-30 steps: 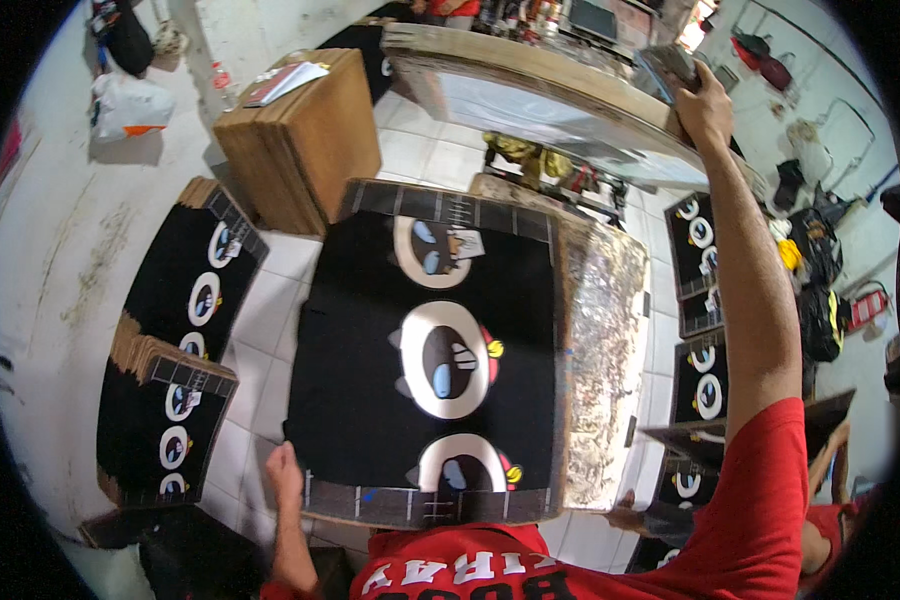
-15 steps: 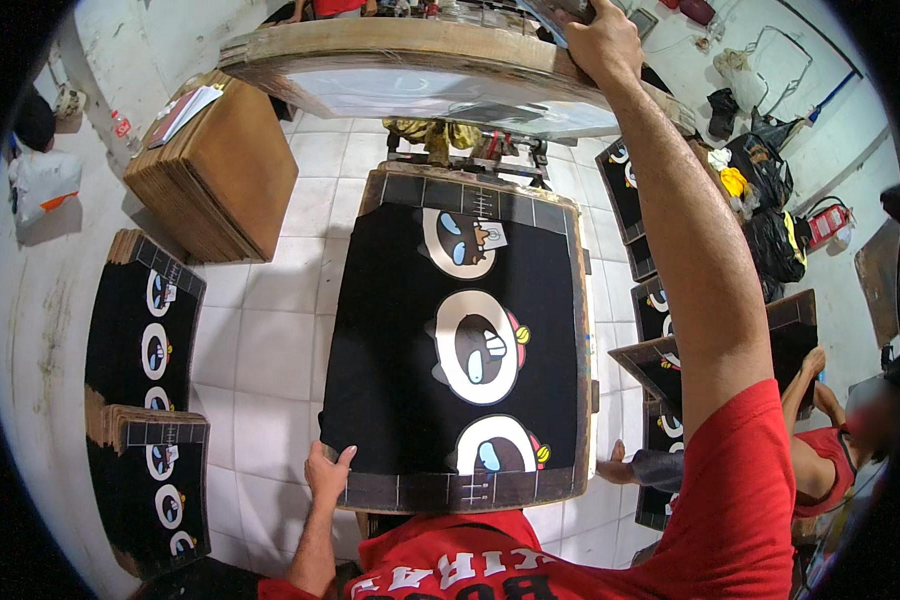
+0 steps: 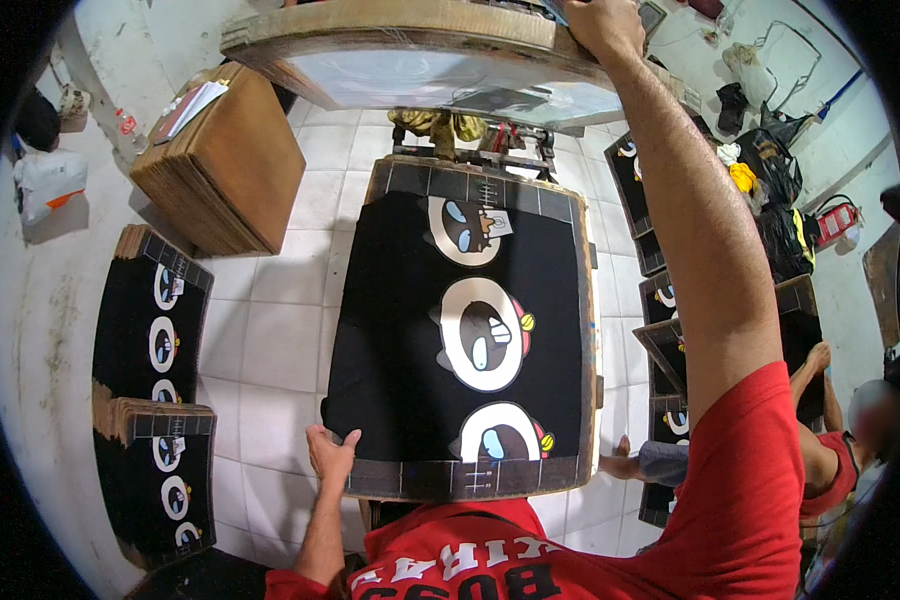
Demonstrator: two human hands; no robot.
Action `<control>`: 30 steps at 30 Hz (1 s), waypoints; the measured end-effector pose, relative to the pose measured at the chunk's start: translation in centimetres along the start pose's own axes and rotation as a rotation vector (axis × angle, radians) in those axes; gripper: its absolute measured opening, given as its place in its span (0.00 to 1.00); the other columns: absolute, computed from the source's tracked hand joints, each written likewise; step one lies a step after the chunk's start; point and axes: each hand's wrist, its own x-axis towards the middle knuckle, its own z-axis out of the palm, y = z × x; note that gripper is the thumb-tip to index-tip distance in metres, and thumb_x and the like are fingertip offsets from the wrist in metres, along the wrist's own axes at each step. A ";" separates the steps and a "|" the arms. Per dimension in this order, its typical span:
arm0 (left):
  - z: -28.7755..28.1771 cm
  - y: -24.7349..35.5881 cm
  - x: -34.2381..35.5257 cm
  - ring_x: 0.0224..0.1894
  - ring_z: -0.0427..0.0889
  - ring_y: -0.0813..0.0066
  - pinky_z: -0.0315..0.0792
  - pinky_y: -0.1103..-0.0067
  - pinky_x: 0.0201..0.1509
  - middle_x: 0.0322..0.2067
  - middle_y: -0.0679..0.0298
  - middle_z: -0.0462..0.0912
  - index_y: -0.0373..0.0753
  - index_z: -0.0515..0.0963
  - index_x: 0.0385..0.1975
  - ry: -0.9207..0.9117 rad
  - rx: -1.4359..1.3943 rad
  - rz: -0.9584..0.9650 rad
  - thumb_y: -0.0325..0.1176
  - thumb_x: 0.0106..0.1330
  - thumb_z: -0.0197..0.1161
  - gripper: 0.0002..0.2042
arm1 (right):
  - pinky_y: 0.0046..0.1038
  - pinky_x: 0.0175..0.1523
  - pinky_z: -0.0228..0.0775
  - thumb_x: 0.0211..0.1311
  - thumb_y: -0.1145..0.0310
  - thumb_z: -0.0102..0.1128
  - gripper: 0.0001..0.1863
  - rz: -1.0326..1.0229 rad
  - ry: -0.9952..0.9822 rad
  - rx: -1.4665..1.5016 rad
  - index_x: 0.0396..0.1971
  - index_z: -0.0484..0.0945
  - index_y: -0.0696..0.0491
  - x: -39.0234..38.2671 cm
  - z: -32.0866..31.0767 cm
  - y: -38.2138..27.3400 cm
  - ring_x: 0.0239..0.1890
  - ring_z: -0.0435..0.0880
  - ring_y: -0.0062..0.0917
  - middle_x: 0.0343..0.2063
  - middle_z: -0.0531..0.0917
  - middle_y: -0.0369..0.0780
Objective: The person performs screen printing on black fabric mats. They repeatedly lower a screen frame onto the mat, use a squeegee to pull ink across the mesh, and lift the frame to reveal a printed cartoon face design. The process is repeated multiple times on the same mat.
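The raised wooden-framed printing screen (image 3: 420, 50) has swung from the upper right of the frame to top centre, the right hand (image 3: 602, 22) (gripping its far edge) along with it. The left hand (image 3: 330, 455) has slid rightward to the lower left corner of the black printed cloth (image 3: 410, 330).

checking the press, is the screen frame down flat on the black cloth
No, the right hand holds the screen frame raised clear of the black cloth, whose three prints lie uncovered.
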 end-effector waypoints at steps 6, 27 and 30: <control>1.5 -2.1 1.7 0.59 0.71 0.43 0.67 0.57 0.63 0.53 0.42 0.72 0.26 0.68 0.51 -0.033 0.075 0.045 0.48 0.51 0.81 0.38 | 0.44 0.57 0.78 0.59 0.57 0.67 0.24 -0.083 0.043 -0.034 0.57 0.80 0.39 -2.9 0.0 1.0 0.53 0.86 0.42 0.50 0.87 0.42; 1.4 8.2 15.9 0.59 0.77 0.61 0.67 0.63 0.66 0.59 0.60 0.77 0.38 0.70 0.65 -0.078 -1.167 -0.476 0.44 0.75 0.58 0.24 | 0.41 0.52 0.67 0.51 0.78 0.66 0.19 -0.178 -0.498 0.205 0.45 0.81 0.48 -33.6 11.4 12.0 0.45 0.79 0.38 0.38 0.83 0.38; 2.6 7.4 15.1 0.57 0.77 0.66 0.67 0.59 0.62 0.54 0.64 0.81 0.42 0.73 0.63 -0.018 -0.834 -0.440 0.35 0.74 0.61 0.19 | 0.45 0.48 0.71 0.53 0.77 0.66 0.16 -0.204 -0.669 0.223 0.43 0.82 0.51 -29.8 18.2 13.5 0.43 0.80 0.44 0.36 0.83 0.42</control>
